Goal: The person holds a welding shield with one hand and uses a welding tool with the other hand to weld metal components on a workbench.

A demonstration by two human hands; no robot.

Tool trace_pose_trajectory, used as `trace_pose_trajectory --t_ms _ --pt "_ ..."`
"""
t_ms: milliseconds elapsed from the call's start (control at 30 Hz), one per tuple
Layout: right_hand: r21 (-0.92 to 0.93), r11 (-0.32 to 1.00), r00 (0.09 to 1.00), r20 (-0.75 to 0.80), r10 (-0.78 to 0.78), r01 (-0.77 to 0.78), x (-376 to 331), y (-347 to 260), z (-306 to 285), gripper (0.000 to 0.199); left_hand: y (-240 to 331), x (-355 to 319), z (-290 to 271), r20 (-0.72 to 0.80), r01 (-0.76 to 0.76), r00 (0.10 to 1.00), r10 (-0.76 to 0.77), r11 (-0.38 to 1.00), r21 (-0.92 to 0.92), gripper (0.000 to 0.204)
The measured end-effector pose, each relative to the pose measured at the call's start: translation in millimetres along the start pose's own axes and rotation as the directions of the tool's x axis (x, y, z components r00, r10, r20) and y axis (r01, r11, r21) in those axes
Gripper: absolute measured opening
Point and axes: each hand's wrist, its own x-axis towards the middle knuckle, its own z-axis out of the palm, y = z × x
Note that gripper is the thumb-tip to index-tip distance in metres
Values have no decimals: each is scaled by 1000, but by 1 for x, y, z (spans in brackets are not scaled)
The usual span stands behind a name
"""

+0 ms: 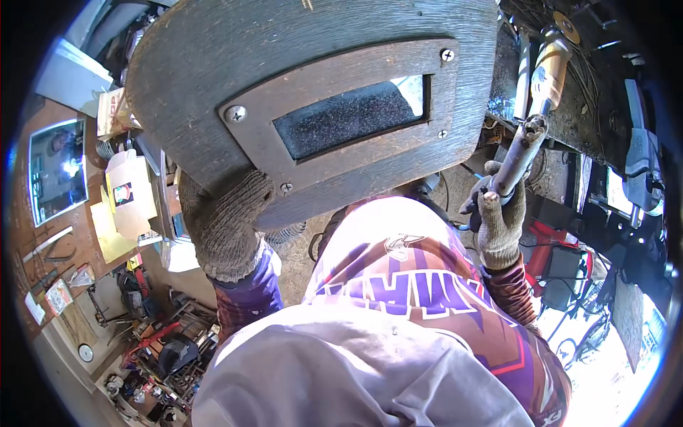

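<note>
We hold the dark welding shield (313,107) up in our gloved left hand (226,224) while our right hand (500,220) grips the electrode holder (519,153) aimed at the metal workpiece (569,107), with no arc visible yet.

Two gloved hands are showing: the left hand (226,231) and the right hand (500,222), each wearing one knitted glove. One hand-held welding shield (313,107) is showing, carrying one dark viewing window (352,116) and four visible screws (447,55). One electrode holder (518,158) is showing. One angle grinder (551,67) is lying on one workbench (580,114)
</note>
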Motion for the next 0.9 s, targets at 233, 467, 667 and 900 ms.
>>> trace_pose_trajectory --t_ms 233,467,667,900 --pt "65 992 993 66 102 -106 -2 -14 -3 64 -12 -1 -22 -44 -17 999 30 965 262 51" --pt "16 998 997 -24 67 -67 -3 -16 10 69 -27 10 -33 72 -90 995 75 968 233 48" --pt "28 983 983 -39 182 -181 5 -25 9 62 -22 -3 -46 114 -52 993 38 991 125 54" --pt "-192 933 943 198 -268 306 -1 -22 14 63 -29 21 -105 425 -680 714 557 404 612 33"
